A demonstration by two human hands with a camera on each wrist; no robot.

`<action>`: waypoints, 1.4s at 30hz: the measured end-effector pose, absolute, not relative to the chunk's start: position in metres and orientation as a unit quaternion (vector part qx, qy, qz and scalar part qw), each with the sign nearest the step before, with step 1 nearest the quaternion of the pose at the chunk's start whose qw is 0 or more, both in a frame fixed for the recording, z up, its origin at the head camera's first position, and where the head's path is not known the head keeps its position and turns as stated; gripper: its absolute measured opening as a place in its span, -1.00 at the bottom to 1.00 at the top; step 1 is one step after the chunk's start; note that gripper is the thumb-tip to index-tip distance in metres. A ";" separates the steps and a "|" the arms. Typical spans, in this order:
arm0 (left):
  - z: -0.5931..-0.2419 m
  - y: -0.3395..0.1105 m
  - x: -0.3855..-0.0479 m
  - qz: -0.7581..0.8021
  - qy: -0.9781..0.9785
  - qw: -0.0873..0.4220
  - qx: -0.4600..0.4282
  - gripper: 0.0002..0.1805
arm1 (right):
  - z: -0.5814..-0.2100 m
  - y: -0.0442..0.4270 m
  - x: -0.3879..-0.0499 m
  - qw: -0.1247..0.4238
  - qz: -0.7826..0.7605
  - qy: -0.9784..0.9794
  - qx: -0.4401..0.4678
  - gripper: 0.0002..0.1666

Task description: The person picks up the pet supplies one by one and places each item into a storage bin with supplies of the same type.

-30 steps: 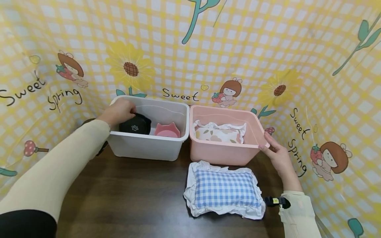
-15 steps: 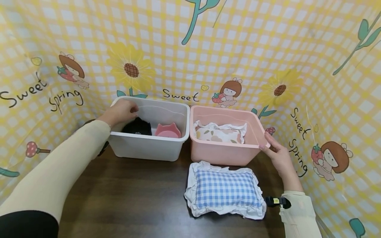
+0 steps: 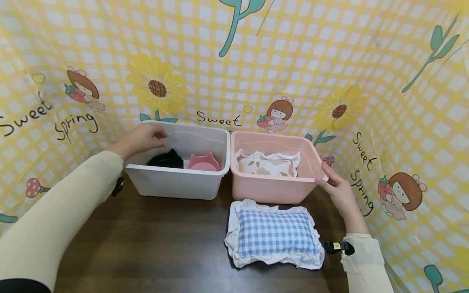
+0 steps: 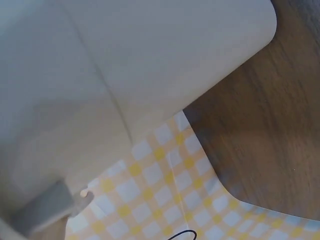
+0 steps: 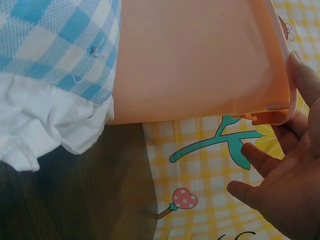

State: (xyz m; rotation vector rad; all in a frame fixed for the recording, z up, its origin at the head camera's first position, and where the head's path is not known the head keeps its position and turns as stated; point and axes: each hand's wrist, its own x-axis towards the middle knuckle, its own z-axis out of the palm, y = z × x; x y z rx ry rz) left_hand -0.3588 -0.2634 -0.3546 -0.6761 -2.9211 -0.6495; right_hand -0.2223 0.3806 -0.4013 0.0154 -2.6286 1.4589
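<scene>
Hovering: left grip [image 3: 144, 138], released, over the light-grey bin [image 3: 174, 184], near black cat-eared bowl [image 3: 167, 159] inside it, beside pink cat-eared bowl [image 3: 203, 163]. Right grip [image 3: 341, 194]: pinching pink bin [image 3: 271, 190] at right-hand rim.

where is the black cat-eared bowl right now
In the head view, the black cat-eared bowl sits inside the light grey plastic bin, left of the pink cat-eared bowl and near the left hand.

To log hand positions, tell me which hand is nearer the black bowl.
Left: the left hand hovers just above the black bowl; the right hand is farther off to its right, holding the pink bin.
</scene>
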 end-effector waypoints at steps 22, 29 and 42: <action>-0.336 -0.252 -0.304 -0.294 -0.930 0.040 -0.219 -0.62 | -0.404 0.381 -0.218 0.062 0.492 -0.868 -0.002 -0.18; -0.339 -0.247 -0.275 -0.333 -0.909 0.098 -0.233 -0.64 | -0.403 0.382 -0.221 0.067 0.493 -0.867 0.000 -0.18; -0.341 -0.205 -0.212 -0.404 -0.797 0.235 -0.383 -0.47 | -0.403 0.381 -0.222 0.070 0.489 -0.869 -0.003 -0.19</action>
